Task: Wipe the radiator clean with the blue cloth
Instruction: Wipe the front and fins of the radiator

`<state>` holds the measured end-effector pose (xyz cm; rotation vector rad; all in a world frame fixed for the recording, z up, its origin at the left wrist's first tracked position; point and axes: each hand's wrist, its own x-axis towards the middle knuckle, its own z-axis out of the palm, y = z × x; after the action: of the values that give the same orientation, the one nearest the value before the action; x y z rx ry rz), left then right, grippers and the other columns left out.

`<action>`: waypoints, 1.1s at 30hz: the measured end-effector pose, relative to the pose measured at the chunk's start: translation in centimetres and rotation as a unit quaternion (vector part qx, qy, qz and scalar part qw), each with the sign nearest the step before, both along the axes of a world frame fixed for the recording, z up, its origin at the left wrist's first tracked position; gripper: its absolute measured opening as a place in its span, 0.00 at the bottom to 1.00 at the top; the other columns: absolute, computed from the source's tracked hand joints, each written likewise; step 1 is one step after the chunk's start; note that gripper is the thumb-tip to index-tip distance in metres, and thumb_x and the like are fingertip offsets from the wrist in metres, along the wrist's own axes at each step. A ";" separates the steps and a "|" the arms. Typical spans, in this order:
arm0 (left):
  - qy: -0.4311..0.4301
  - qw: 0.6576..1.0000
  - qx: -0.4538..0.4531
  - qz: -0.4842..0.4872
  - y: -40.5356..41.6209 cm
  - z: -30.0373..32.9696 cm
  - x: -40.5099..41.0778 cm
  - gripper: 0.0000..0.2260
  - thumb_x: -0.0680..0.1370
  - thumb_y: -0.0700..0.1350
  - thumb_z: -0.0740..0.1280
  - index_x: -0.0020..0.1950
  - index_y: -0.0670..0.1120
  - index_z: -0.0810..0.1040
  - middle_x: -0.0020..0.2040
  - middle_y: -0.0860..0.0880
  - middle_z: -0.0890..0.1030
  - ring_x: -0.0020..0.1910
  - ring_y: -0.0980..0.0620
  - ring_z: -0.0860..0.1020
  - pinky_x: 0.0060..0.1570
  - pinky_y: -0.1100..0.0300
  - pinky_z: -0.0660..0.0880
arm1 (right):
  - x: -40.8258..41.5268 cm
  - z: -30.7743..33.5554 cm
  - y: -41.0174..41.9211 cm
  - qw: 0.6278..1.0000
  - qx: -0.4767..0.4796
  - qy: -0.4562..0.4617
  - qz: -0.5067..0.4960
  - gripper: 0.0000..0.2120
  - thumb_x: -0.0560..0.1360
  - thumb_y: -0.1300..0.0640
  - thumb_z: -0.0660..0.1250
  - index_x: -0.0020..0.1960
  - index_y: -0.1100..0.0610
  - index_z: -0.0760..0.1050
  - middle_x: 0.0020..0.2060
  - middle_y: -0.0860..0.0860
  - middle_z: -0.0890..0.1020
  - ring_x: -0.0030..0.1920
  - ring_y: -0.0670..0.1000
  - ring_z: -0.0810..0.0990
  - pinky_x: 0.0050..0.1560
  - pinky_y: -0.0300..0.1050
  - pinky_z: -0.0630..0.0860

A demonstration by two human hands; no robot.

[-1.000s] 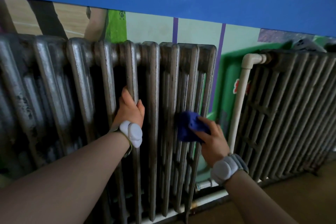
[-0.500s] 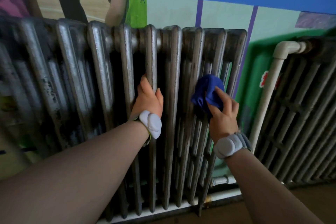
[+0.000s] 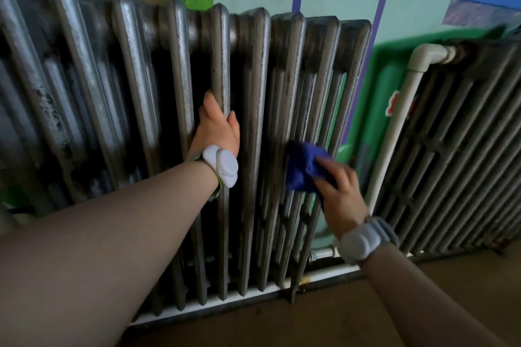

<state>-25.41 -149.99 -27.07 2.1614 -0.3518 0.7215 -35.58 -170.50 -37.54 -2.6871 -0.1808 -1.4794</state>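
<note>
The radiator, a grey ribbed cast-iron unit with dark grime on its columns, fills the middle and left of the view and serves as the anchor here. The left hand grips one of its columns about halfway up, thumb on the right side of the column and fingers wrapped out of sight behind it; a pale grey wristband sits on that wrist. Toward the radiator's right end, a little lower than the left hand, the right hand holds the bunched blue cloth, fingers curled over the cloth and pressing it against the front of the columns. The cloth and this hand are blurred, so how the individual fingers lie cannot be told exactly. A second grey wristband circles the right wrist. Just right of the radiator's last column a white pipe rises and bends at the top toward a second radiator, which stands further right against the same wall. Behind the radiator the wall is painted pale green with purple stripes, a bright green patch at its right end and a blue band above. Below the radiator a white strip runs along its feet, and beneath that lies the brown floor.
</note>
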 end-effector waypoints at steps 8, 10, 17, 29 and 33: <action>-0.001 1.000 -0.013 0.005 -0.3 -0.7 0.2 0.26 0.81 0.49 0.54 0.75 0.42 0.50 0.70 0.41 0.65 0.60 0.40 0.73 0.54 0.51 0.70 | 4.3 4.6 0.5 0.995 0.024 -0.093 -0.011 0.15 0.74 0.65 0.56 0.57 0.60 0.77 0.66 0.52 0.62 0.61 0.61 0.62 0.65 0.54 0.64; -0.007 1.000 -0.008 0.004 -0.3 -0.7 0.3 0.26 0.81 0.49 0.54 0.75 0.41 0.50 0.70 0.41 0.65 0.61 0.40 0.73 0.54 0.52 0.70 | 4.8 2.0 0.8 0.994 0.071 -0.088 -0.005 0.14 0.73 0.65 0.59 0.57 0.57 0.72 0.66 0.52 0.63 0.62 0.60 0.62 0.64 0.57 0.65; -0.017 1.000 0.005 0.010 -0.3 -0.8 0.5 0.26 0.81 0.48 0.53 0.75 0.40 0.49 0.70 0.41 0.64 0.61 0.41 0.73 0.55 0.54 0.70 | 2.4 -7.0 0.9 0.981 0.158 0.115 -0.012 0.22 0.75 0.60 0.64 0.64 0.40 0.68 0.66 0.55 0.66 0.66 0.59 0.65 0.68 0.45 0.62; -0.019 1.000 -0.013 0.012 -0.6 -0.9 0.4 0.26 0.81 0.48 0.53 0.75 0.40 0.50 0.70 0.41 0.65 0.63 0.42 0.71 0.57 0.56 0.68 | 2.0 1.1 -0.9 0.998 0.002 -0.063 -0.015 0.12 0.75 0.61 0.58 0.55 0.58 0.76 0.64 0.55 0.72 0.57 0.64 0.70 0.59 0.58 0.71; -0.011 1.000 -0.026 0.005 -0.6 -1.1 0.6 0.25 0.81 0.48 0.53 0.75 0.41 0.50 0.71 0.41 0.64 0.65 0.43 0.70 0.59 0.56 0.67 | 3.9 2.7 -0.5 0.995 -0.001 -0.098 -0.009 0.13 0.74 0.66 0.61 0.57 0.56 0.70 0.66 0.51 0.64 0.61 0.63 0.65 0.63 0.59 0.68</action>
<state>-24.82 -150.58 -28.15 2.1087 -0.3287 0.7523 -31.68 -171.01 -34.88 -2.5482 -0.1698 -1.7495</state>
